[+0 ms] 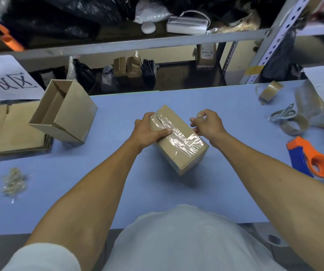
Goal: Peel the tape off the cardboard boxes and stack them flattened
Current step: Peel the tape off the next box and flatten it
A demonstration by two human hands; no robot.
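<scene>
1. Blue covered the table (118, 192), which filled the middle of the frame below a grey metal shelf (137, 45) crowded with dark bags.
2. At the centre lay a closed cardboard box (184, 151), set at an angle, with clear tape (176, 133) shining along its top seam.
3. On the box's left end the left hand (147, 132) rested, its fingers curled over the far edge and its thumb pressed flat along the taped top, gripping the box.
4. Just beside the box's upper right edge the right hand (206, 123) was clenched, with its fingertips pinching a small crumpled bit of tape.
5. Left of centre stood an open empty box (65, 114), tilted, next to flattened cardboard (14, 130) at the left edge.
6. A wad of peeled tape (13, 181) lay at lower left.
7. An orange and blue tape dispenser (311, 159) sat at the right edge, below tape rolls (294, 124).
</scene>
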